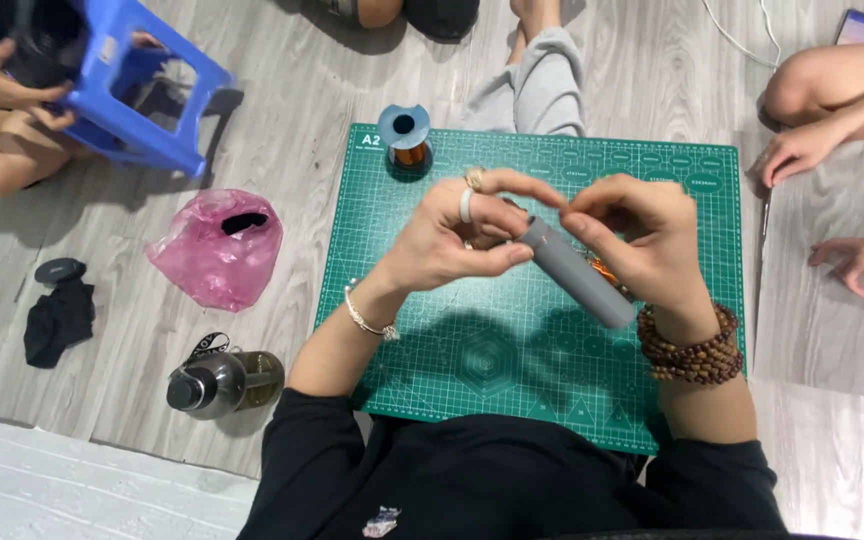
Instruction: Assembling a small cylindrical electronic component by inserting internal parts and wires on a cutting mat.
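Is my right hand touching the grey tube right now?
Touching. The head view shows the right hand wrapped over the grey tube, fingers against its upper end, while the left hand pinches that same end above the green cutting mat.

**Layout on the floor**

A cutting mat [512, 370] lies on the floor, a wire spool [407, 142] at its far left corner. Left of the mat sit a plastic bag [214, 250] and, nearer, a bottle [222, 382]; a stool [142, 85] stands beyond them.
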